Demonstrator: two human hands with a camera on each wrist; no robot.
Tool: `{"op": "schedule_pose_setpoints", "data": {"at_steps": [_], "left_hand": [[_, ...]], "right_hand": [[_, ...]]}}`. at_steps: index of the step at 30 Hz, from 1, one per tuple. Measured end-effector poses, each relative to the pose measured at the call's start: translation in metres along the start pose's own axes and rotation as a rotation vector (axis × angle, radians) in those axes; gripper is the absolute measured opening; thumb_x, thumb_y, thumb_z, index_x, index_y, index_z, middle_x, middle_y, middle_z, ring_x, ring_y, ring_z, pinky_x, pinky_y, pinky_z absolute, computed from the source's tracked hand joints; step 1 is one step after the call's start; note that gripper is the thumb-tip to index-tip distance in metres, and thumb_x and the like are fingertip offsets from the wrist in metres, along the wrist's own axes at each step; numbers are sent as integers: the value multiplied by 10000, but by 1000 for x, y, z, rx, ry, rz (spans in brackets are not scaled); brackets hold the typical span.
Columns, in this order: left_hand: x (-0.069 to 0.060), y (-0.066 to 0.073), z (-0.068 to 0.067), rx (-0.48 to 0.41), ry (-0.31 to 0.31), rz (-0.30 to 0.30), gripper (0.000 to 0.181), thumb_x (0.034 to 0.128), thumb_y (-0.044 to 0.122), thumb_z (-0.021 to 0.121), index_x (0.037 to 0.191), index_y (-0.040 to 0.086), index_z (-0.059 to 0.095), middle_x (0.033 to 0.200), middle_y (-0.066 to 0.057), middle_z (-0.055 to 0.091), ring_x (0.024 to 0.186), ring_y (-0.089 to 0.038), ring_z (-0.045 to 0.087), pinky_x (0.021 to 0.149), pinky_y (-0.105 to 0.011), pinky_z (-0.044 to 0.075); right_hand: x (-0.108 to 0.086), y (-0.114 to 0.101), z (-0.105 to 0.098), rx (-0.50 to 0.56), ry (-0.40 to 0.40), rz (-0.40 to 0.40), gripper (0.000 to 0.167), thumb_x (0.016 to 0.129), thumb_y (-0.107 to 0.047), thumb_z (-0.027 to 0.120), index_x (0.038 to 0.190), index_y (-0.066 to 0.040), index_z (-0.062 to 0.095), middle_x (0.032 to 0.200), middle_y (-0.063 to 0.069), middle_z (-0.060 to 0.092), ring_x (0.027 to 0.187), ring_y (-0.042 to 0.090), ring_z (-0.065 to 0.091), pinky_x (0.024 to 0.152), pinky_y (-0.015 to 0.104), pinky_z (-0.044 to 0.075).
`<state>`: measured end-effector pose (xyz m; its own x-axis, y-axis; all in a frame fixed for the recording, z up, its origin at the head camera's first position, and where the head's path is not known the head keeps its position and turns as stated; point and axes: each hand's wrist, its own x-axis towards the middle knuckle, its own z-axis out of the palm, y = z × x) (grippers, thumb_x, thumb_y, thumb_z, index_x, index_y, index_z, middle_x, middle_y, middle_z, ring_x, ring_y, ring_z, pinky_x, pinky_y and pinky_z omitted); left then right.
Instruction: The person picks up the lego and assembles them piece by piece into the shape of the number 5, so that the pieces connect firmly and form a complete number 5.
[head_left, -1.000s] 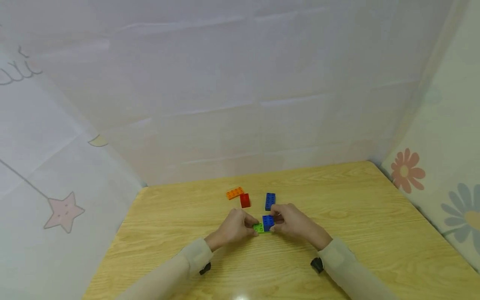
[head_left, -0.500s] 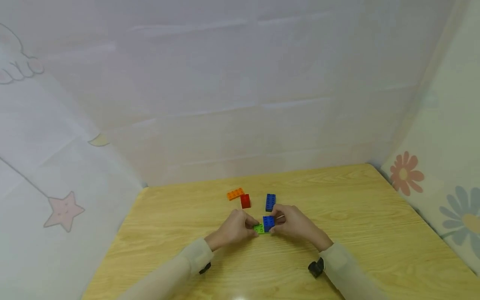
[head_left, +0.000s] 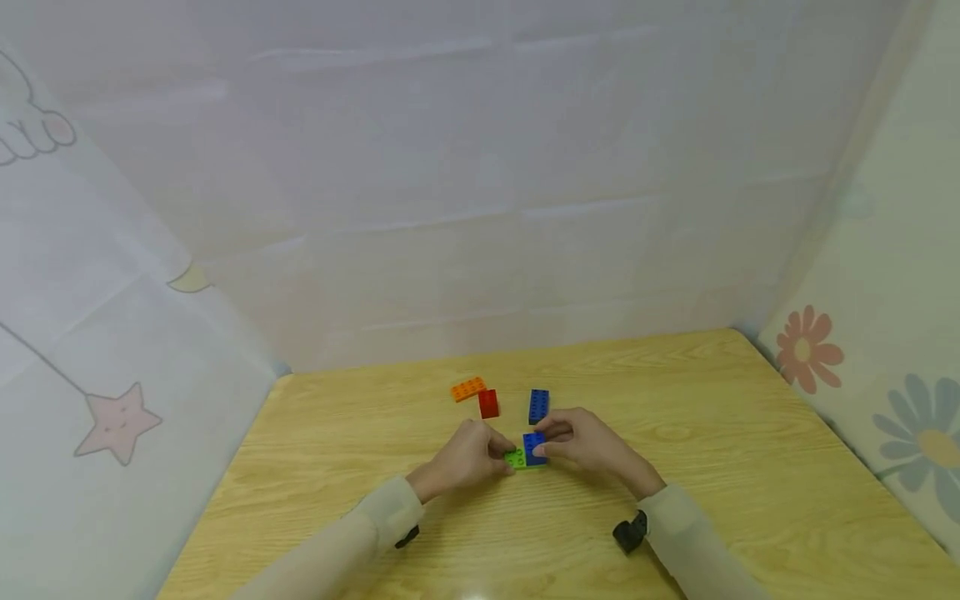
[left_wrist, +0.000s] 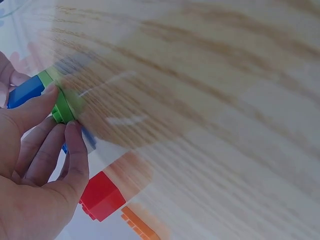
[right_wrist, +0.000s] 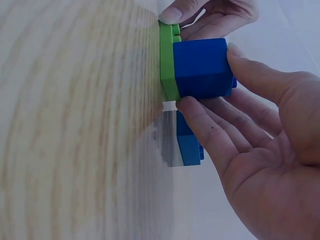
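Observation:
A flat light-green toy brick (head_left: 514, 459) lies on the table, with a taller square blue brick (right_wrist: 200, 67) on its right half. My left hand (head_left: 467, 455) pinches the green brick's left end between thumb and fingers. My right hand (head_left: 592, 447) is at the blue brick; in the right wrist view its thumb (right_wrist: 257, 75) lies on the studded top edge, and a fingertip touches the lower far corner near the green base. Green studs show beside the blue brick in the head view.
Behind the hands on the wooden table (head_left: 360, 533) lie a longer dark-blue brick (head_left: 538, 407), a red brick (head_left: 488, 404) and a flat orange brick (head_left: 468, 388). The orange and red ones nearly touch. A pale cloth wall (head_left: 480, 208) stands at the back edge.
My right thumb has moved from the blue brick's near side up onto its top. The left hand keeps its hold on the green brick, and the other bricks stay put.

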<state>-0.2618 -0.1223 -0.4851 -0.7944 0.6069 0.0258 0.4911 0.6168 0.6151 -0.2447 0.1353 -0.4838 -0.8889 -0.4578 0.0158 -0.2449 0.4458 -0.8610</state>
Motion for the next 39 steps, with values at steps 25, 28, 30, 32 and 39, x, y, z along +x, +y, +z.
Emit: {"op": "schedule_pose_setpoints", "data": {"at_steps": [25,28,30,32,39], "left_hand": [[3,-5,3,-37,3,-6,280,865,170,880,1117,59,831,1122,-63,816,963,-132,775,761,-205,622],[2,-5,3,-46,-4,-23,278,862,161,882,1115,57,831,1116,-66,817,956,-131,773,763,-217,627],[2,-5,3,-47,-7,-32,280,864,165,881,1117,58,830,1113,-65,818,961,-128,773,766,-223,629],[3,-5,3,-43,-6,-40,284,866,171,880,1121,59,829,1112,-62,819,968,-135,775,771,-232,631],[6,0,5,-53,4,-46,281,868,157,876,1123,50,826,1119,-78,817,1003,-178,783,795,-266,643]], "right_hand": [[6,-1,1,-75,1,32,240,958,-237,792,1170,-125,780,1162,26,779,1097,208,738,982,453,610],[7,-4,4,-97,-6,46,225,964,-221,785,1168,-127,777,1147,11,776,1086,195,737,984,451,609],[7,-7,4,-113,-9,59,210,970,-211,778,1166,-136,778,1145,4,776,1086,190,736,983,450,610],[8,-10,4,-137,-13,56,202,976,-204,770,1167,-140,778,1141,3,778,1080,190,738,975,450,613],[7,-12,-3,-178,-15,58,200,968,-229,781,1149,-144,783,1115,-10,788,1057,174,730,967,457,611]]}}
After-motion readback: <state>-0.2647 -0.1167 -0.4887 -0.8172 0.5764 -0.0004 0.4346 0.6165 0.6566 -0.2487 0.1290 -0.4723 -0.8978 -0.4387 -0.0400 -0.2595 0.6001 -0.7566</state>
